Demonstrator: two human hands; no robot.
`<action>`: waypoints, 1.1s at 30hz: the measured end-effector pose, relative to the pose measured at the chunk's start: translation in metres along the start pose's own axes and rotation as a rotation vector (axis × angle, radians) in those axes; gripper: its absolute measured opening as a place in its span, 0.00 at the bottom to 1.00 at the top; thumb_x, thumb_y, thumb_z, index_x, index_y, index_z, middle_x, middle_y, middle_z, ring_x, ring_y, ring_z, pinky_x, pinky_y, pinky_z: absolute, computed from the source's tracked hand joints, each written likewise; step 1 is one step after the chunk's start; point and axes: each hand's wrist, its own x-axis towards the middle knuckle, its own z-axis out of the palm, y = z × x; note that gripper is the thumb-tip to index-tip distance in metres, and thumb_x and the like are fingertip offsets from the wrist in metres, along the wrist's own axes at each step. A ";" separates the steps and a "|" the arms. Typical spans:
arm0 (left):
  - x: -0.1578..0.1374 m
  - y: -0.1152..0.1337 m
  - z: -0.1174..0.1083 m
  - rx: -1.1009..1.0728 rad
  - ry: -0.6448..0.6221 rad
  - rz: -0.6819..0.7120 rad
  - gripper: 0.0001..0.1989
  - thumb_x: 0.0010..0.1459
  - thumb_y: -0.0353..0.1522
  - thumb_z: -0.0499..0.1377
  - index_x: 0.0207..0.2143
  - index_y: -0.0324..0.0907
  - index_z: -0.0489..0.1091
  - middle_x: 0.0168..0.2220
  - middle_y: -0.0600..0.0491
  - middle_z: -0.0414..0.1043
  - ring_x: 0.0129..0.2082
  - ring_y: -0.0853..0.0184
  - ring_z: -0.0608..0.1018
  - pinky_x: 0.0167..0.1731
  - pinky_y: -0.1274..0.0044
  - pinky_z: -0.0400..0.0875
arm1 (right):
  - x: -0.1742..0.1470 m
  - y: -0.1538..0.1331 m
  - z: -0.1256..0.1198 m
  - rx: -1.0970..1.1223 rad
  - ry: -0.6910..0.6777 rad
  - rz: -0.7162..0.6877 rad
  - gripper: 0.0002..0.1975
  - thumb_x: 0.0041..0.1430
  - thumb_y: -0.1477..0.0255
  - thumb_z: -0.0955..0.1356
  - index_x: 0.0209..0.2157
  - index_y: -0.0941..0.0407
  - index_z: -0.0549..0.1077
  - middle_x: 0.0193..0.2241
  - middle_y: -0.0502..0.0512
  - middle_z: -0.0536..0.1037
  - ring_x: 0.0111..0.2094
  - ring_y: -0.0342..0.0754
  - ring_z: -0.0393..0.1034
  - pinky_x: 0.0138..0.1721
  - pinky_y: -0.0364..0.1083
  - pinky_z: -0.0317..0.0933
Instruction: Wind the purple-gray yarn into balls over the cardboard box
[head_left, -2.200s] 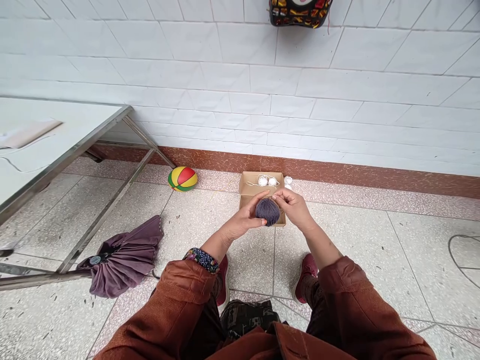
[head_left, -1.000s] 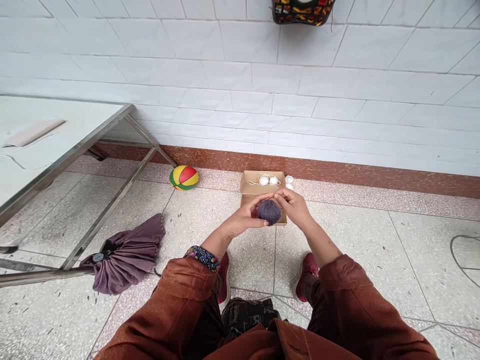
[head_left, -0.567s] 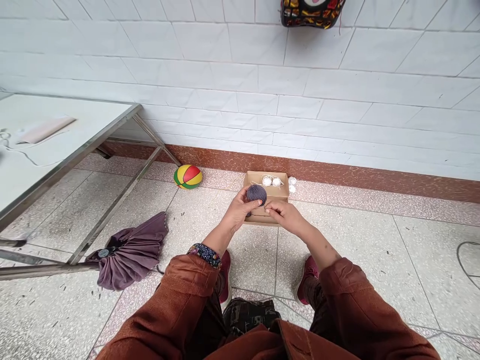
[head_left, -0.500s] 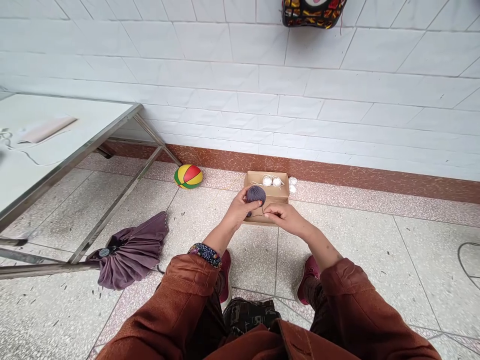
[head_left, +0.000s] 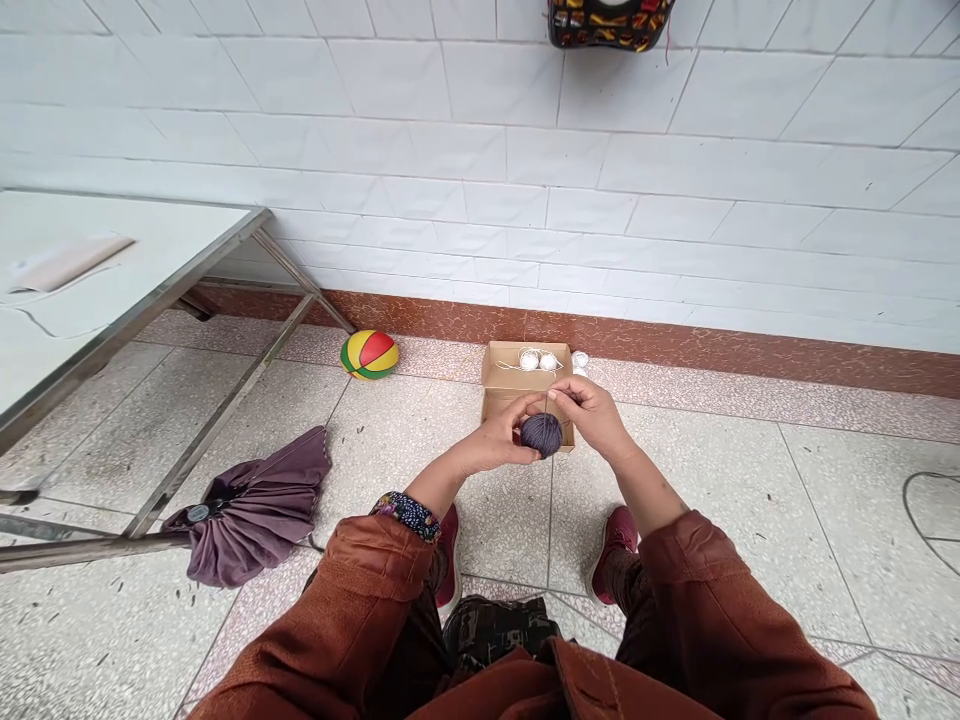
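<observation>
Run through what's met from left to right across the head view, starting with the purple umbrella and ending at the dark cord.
Purple umbrella, multicoloured ball, left hand, dark yarn ball, right hand, dark cord.

I'm scanning for lettering, and nothing is coming up readable: the round badge on the purple pleated cloth is looking too small to make out.

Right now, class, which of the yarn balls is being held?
The dark purple-grey yarn ball, in the left hand; the white balls lie unheld, two in the open cardboard box, the rest beside it.
</observation>
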 end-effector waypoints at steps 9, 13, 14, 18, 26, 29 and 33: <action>-0.003 0.014 0.001 -0.424 0.145 0.084 0.34 0.47 0.32 0.71 0.59 0.48 0.70 0.54 0.47 0.74 0.53 0.57 0.75 0.55 0.65 0.66 | 0.000 0.018 0.009 -0.110 -0.064 0.099 0.09 0.64 0.65 0.65 0.32 0.53 0.73 0.23 0.47 0.71 0.25 0.45 0.64 0.29 0.44 0.58; 0.002 0.013 -0.003 -0.550 0.342 0.090 0.30 0.47 0.33 0.71 0.54 0.45 0.71 0.51 0.47 0.75 0.49 0.60 0.77 0.50 0.68 0.71 | -0.005 0.021 0.021 -0.171 -0.159 0.016 0.09 0.65 0.68 0.65 0.32 0.53 0.73 0.27 0.49 0.75 0.30 0.47 0.69 0.34 0.44 0.60; 0.003 0.012 -0.004 -0.545 0.392 0.086 0.30 0.47 0.33 0.71 0.54 0.45 0.71 0.51 0.47 0.75 0.48 0.61 0.77 0.49 0.68 0.71 | -0.006 0.020 0.023 -0.180 -0.180 -0.004 0.09 0.65 0.68 0.65 0.32 0.53 0.73 0.28 0.49 0.76 0.31 0.47 0.69 0.36 0.45 0.61; 0.009 0.004 -0.009 -0.413 0.558 0.067 0.32 0.45 0.34 0.72 0.53 0.45 0.70 0.50 0.50 0.75 0.48 0.62 0.76 0.51 0.66 0.70 | -0.008 0.009 0.025 -0.165 -0.298 -0.085 0.08 0.66 0.68 0.65 0.34 0.53 0.76 0.31 0.50 0.79 0.32 0.46 0.70 0.38 0.45 0.62; 0.010 -0.007 -0.012 0.087 0.569 0.025 0.31 0.44 0.33 0.69 0.54 0.43 0.71 0.54 0.46 0.70 0.53 0.56 0.74 0.56 0.63 0.66 | -0.007 -0.012 0.006 0.000 -0.326 -0.122 0.09 0.65 0.64 0.69 0.36 0.53 0.79 0.31 0.52 0.79 0.31 0.45 0.71 0.35 0.45 0.63; 0.008 -0.008 -0.011 0.259 0.480 0.024 0.32 0.44 0.33 0.69 0.55 0.43 0.71 0.54 0.45 0.67 0.55 0.53 0.72 0.56 0.61 0.65 | -0.005 -0.013 -0.001 -0.039 -0.243 -0.139 0.10 0.65 0.63 0.69 0.34 0.52 0.80 0.29 0.51 0.77 0.31 0.46 0.70 0.35 0.46 0.63; 0.005 -0.002 -0.006 0.302 0.233 0.052 0.32 0.45 0.31 0.67 0.56 0.45 0.71 0.53 0.46 0.69 0.55 0.52 0.71 0.59 0.59 0.62 | -0.001 -0.008 -0.003 -0.080 -0.143 -0.140 0.12 0.66 0.61 0.69 0.33 0.52 0.80 0.29 0.52 0.76 0.32 0.48 0.70 0.36 0.48 0.64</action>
